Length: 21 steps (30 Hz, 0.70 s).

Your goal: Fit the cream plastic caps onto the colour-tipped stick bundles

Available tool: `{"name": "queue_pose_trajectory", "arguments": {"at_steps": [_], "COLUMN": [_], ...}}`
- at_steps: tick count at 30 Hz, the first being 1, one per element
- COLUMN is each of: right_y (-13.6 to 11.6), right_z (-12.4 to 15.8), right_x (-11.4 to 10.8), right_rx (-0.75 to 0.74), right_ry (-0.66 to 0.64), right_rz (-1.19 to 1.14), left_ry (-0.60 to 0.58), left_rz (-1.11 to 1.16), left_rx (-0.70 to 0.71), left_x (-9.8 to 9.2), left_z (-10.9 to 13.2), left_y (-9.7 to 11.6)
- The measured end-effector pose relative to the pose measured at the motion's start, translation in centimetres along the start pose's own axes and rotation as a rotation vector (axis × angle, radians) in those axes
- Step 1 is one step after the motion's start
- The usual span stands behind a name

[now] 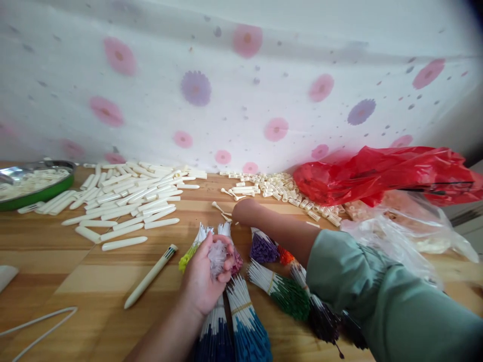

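Note:
My left hand (206,276) is cupped palm up, its fingers curled around a clump of small translucent pieces (217,257). It hovers over rubber-banded bundles of pen refills, among them a light blue bundle (247,327) and a yellow-green one (194,246). My right hand (246,210) reaches forward over the table near a few small cream plungers (218,206); its fingers are hidden behind the wrist. Under my right forearm lie a purple bundle (263,246) and a green bundle (287,296). Left of my left hand, a multicolour pen (151,276) lies diagonally.
Many cream pen barrels (128,196) are heaped at the back left, beside a green-rimmed metal dish (37,193). Slotted cream pen parts (283,188) spread along the back. At right are a red plastic bag (392,173) and clear bags (411,234). A white cord (49,317) lies front left.

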State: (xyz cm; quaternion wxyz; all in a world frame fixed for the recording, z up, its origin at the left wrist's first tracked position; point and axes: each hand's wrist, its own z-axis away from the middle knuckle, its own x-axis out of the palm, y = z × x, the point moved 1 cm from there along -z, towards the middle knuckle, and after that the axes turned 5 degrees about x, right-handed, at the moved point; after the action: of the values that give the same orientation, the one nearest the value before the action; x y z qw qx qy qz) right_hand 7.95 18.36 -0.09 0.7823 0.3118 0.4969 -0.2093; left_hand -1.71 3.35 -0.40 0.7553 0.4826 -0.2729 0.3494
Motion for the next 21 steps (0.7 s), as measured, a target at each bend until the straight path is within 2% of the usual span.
{"name": "queue_pose_trajectory", "arguments": {"at_steps": [3, 6, 9, 12, 14, 17, 21], "right_y": [-0.3, 0.0, 0.0, -1.1, -2.1, -3.4, -4.1], "right_z": [0.1, 1.8, 5.1, 8.8, 10.8, 12.2, 12.5], "right_x": [-0.6, -2.0, -3.8, -4.9, -5.0, -4.8, -4.8], "right_rx": [-0.016, -0.040, -0.064, -0.133, -0.200, -0.240, -0.218], "right_ry": [0.001, 0.069, 0.203, 0.393, 0.473, 0.474, 0.471], "right_rz": [0.023, 0.038, 0.034, -0.006, -0.025, -0.028, -0.024], "left_ry": [0.002, 0.042, 0.051, -0.014, -0.064, -0.117, -0.164], "left_rz": [0.033, 0.025, 0.005, -0.040, -0.088, -0.159, -0.203], "left_rx": [-0.021, -0.019, -0.010, -0.015, -0.021, -0.016, -0.020], "left_x": [0.1, 0.2, 0.1, 0.0, -0.1, 0.1, 0.4], "left_z": [0.0, 0.1, 0.1, -0.1, -0.1, 0.1, 0.6], "left_y": [0.2, 0.4, 0.2, -0.2, -0.7, -1.2, -1.5]}}
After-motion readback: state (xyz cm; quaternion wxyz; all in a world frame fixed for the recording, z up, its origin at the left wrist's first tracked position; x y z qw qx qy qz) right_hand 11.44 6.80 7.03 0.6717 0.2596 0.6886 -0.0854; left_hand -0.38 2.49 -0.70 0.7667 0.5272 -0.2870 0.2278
